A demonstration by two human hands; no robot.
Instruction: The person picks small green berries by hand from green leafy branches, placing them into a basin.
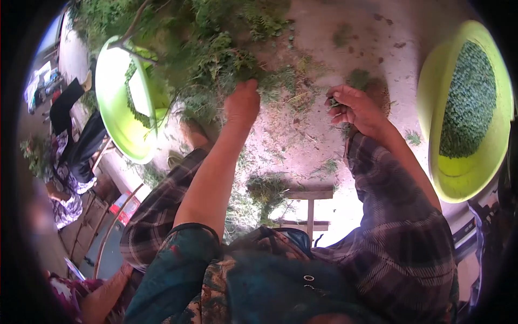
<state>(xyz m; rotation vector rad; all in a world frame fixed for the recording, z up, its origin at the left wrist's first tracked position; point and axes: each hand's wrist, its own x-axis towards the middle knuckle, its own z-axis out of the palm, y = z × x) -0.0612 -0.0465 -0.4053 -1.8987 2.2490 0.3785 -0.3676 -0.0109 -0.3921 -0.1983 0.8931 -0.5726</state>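
Note:
My left hand (243,105) is closed on a leafy evergreen branch (221,65), at the edge of a big heap of green sprays. To its right, my right hand (353,108) has its fingers curled around a few small dark green pieces, partly hidden by the fingers. Loose green bits (302,89) litter the floor between both hands. A yellow-green basin (442,178) at the far right holds a mass of small green pellet-like pieces (469,102).
A second yellow-green basin (102,92) at the left has some green pieces in it, and a bare branch (132,27) crosses its rim. Other people sit at the left, one with dark trousers (86,140), another with a patterned sleeve (70,291). A wooden stool (310,194) shows between my knees.

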